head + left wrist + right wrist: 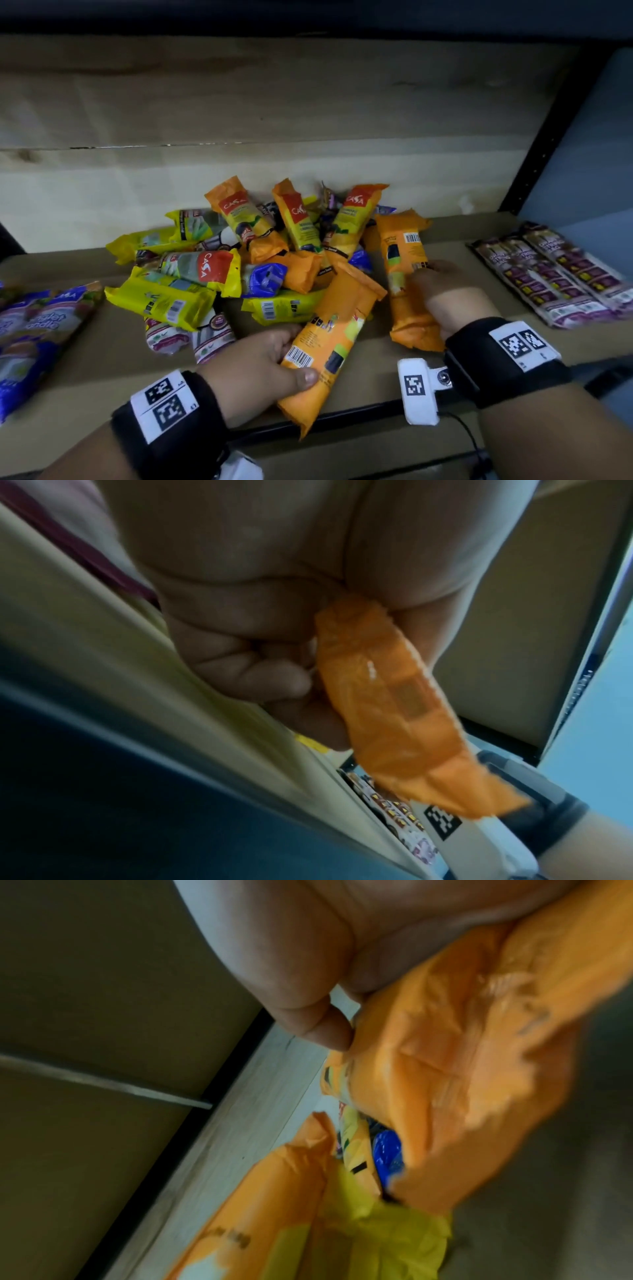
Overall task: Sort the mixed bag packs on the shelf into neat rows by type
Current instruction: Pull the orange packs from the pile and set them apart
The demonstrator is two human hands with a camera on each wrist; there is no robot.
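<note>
On a cardboard-lined shelf, a mixed pile of bag packs in orange, yellow and blue sits at the centre. At 6 o'clock of the pile, the left hand grips one orange pack, thumb on top and fingers curled beneath. At 4 o'clock, the right hand grasps a second orange pack. Purple packs lie side by side at 3 o'clock; blue packs lie at 9 o'clock.

Jumbled heap of orange, yellow and blue bag packs mid-shelf; purple packs side by side at right.
</note>
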